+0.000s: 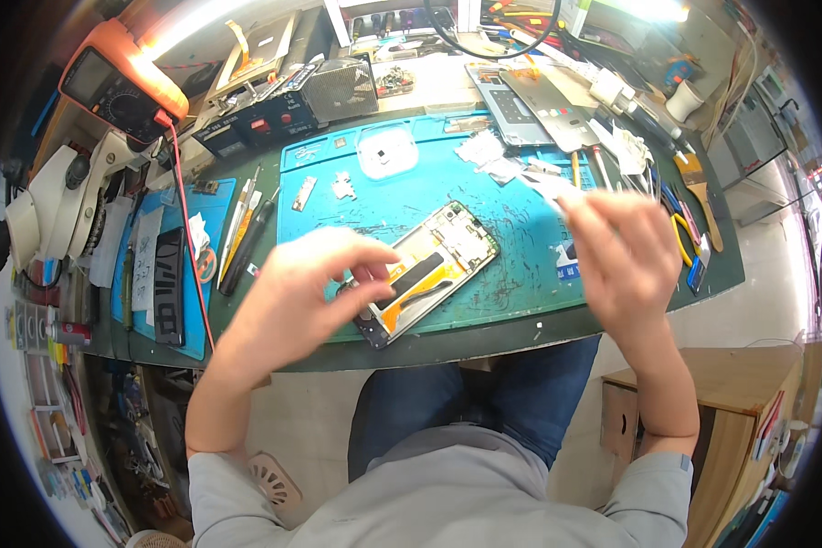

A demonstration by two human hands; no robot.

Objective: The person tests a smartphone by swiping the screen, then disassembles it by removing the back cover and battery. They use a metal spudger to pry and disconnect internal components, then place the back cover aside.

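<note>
An opened phone [461,239] lies at an angle on the blue repair mat [320,219], showing its internal boards, a long black strip and an orange flex part. My left hand [306,292] is over the phone's lower-left end, fingers curved and thumb apart; whether they touch it is unclear. My right hand [626,260] is raised at the mat's right, its thumb and forefinger closed on a thin pale item [550,187], too blurred to identify. Small metal parts [342,185] and a white dish [385,153] sit behind the phone.
Left are an orange multimeter [110,82], microscope [55,201], dark screwdriver [247,247] and second mat with a phone frame [170,288]. A power unit [260,128] and phone housings [548,110] stand behind. Pliers [680,233] and a brush [703,201] lie right.
</note>
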